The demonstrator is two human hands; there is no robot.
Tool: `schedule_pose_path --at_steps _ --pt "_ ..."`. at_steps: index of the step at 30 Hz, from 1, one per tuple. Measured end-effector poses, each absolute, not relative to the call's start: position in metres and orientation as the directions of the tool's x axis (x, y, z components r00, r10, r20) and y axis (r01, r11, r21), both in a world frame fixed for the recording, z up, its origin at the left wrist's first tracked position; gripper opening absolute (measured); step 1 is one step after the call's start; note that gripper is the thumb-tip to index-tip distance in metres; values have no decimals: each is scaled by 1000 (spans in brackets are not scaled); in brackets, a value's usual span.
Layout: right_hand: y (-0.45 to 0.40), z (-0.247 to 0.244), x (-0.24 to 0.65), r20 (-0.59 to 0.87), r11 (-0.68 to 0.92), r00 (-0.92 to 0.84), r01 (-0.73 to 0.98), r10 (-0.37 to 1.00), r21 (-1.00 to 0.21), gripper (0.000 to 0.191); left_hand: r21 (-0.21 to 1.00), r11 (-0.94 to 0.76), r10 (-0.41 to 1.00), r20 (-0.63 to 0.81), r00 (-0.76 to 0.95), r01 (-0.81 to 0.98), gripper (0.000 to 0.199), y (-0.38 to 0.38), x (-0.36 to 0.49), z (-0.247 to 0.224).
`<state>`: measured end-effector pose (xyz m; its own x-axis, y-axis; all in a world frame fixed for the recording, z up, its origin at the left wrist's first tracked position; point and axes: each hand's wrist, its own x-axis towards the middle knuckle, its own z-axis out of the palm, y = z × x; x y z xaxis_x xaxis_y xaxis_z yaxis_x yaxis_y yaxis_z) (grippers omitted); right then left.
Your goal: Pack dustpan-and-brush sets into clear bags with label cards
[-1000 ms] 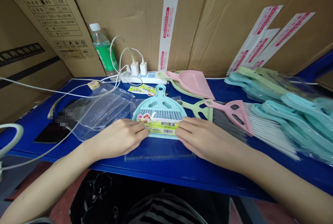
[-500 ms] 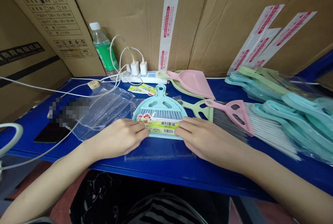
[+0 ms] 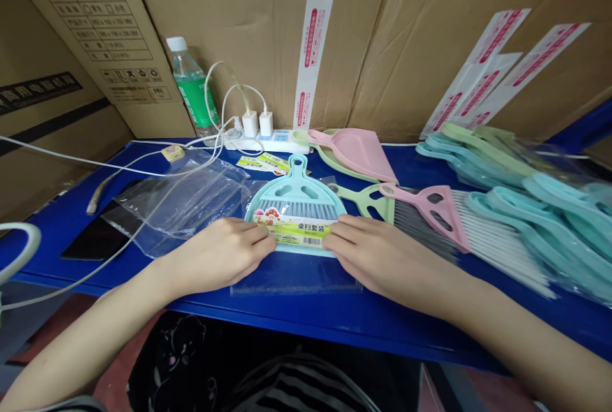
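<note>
A light-blue dustpan and brush set point(image 3: 297, 190) lies flat in a clear plastic bag point(image 3: 296, 283), handle pointing away from me. Across its bristles rests a printed label card point(image 3: 291, 228) with a mushroom drawing and a barcode. My left hand point(image 3: 234, 251) has its fingers curled over the set's lower left side, at the card's left end. At the card's right end, my right hand point(image 3: 366, 249) grips the lower right side in the same way. Both sets of fingertips are partly hidden.
Right of my hand lie a green brush point(image 3: 370, 200), a pink brush point(image 3: 437, 211) and several bagged blue sets point(image 3: 540, 220). Behind are a pink dustpan point(image 3: 361, 152), a power strip point(image 3: 277, 141) and a bottle point(image 3: 195, 96). Empty bags point(image 3: 186, 198) partly cover a black phone point(image 3: 95, 238).
My hands and the dustpan set keep their places relative to each other. The whole view has shifted very slightly.
</note>
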<state>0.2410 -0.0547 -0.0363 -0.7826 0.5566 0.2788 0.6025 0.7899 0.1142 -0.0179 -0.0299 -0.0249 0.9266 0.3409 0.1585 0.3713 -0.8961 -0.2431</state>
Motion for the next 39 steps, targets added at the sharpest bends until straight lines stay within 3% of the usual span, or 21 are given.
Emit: schedule_pose_path --at_steps 16,33,39 --pt "-54 -39 240 291 800 -787 591 544 102 12 -232 -896 348 167 923 379 23 -30 -19 -27" --pt "-52 -40 241 312 803 -789 584 529 115 17 -252 -894 340 156 928 370 23 -29 -19 -27" --pt "-53 -36 244 288 802 -768 597 572 3 24 -237 -899 343 145 928 369 20 -29 -19 -26"
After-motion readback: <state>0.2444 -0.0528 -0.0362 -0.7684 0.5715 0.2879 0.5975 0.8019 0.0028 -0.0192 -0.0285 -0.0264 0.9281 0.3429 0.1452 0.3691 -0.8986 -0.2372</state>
